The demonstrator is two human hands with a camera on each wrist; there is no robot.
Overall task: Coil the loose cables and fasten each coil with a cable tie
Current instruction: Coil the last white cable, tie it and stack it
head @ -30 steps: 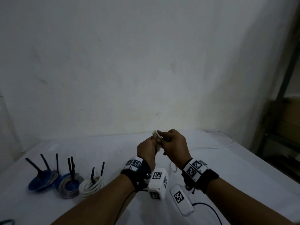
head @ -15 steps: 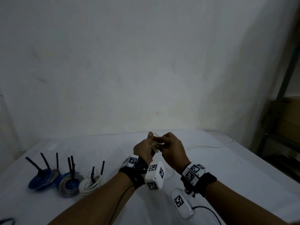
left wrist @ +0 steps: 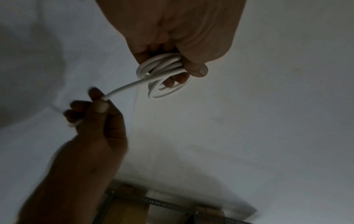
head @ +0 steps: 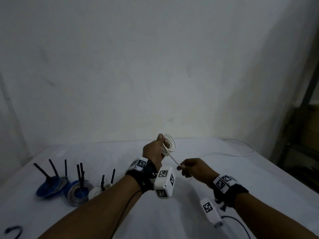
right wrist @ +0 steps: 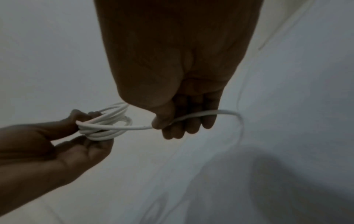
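My left hand (head: 156,151) is raised above the white table (head: 172,221) and grips a small coil of white cable (head: 170,144), thumb pressed on the loops (left wrist: 162,71). A straight run of the same white cable (head: 174,159) leads down to my right hand (head: 191,168), which pinches it between thumb and curled fingers (right wrist: 162,121). Beyond the right hand the loose cable (head: 229,153) trails over the table to the far right. In the right wrist view the coil (right wrist: 107,124) sits left of the right hand.
At the left of the table lie three tied coils with black cable ties sticking up: a blue one (head: 50,186), a blue-grey one (head: 78,191) and a white one (head: 97,191). A dark curved piece (head: 13,229) lies at the front left. Shelving (head: 303,135) stands at the right.
The hands were pressed together around the coil. Now the right hand has drawn down and to the right along the cable, and the left hand has lifted the coil.
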